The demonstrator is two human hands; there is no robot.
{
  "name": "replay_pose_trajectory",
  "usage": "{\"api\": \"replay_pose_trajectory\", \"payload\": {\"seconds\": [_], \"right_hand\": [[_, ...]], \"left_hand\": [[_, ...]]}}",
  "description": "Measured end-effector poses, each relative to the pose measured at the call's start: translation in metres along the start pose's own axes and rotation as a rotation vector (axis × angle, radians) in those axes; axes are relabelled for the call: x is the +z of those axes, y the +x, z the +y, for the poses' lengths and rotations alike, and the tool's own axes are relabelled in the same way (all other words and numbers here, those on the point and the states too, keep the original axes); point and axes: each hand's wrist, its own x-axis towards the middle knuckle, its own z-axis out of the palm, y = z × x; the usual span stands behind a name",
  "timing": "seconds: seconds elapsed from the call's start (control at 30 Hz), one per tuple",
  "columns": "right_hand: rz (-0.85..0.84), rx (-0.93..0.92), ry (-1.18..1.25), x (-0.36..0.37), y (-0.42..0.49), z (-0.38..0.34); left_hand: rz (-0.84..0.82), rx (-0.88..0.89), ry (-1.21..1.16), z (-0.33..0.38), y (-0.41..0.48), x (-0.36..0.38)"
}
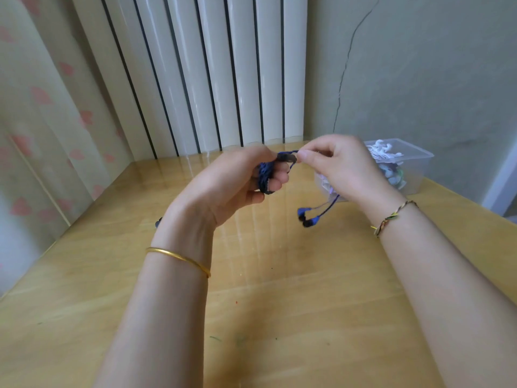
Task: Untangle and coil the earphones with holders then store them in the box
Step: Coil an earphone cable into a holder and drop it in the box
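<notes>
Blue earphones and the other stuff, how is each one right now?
left hand: holds the coil wound round it.
right hand: pinches the cable.
blue earphones: partly coiled, not in the box yet.
earbuds: hanging loose below the right hand.
box: open, other earphones already inside.

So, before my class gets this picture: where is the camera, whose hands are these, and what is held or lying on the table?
No machine here: one camera worn on the person's head looks down at their own two hands. The left hand has a blue earphone cord wound round its fingers; the right hand pinches the cord just beside it. Two earbuds dangle below. At the far right of the wooden table stands a clear box with white and coloured items inside, likely more earphones.
</notes>
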Motion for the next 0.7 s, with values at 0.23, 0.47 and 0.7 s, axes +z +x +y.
{"api": "replay_pose_trajectory", "payload": {"seconds": [0.23, 0.47, 0.7], "right_hand": [[-0.431, 0.243, 0.263, 0.02, -0.012, 0.001], [-0.752, 0.216, 0.111, 0.007, -0.016, -0.013], [-0.358, -0.032, -0.114, -0.007, -0.009, -0.034]], "left_hand": [[0.017, -0.046, -0.737, -0.004, 0.006, -0.005], [0.378, 0.106, -0.237, -0.019, 0.016, -0.001], [0.246, 0.13, 0.322, -0.021, 0.012, 0.001]]}}
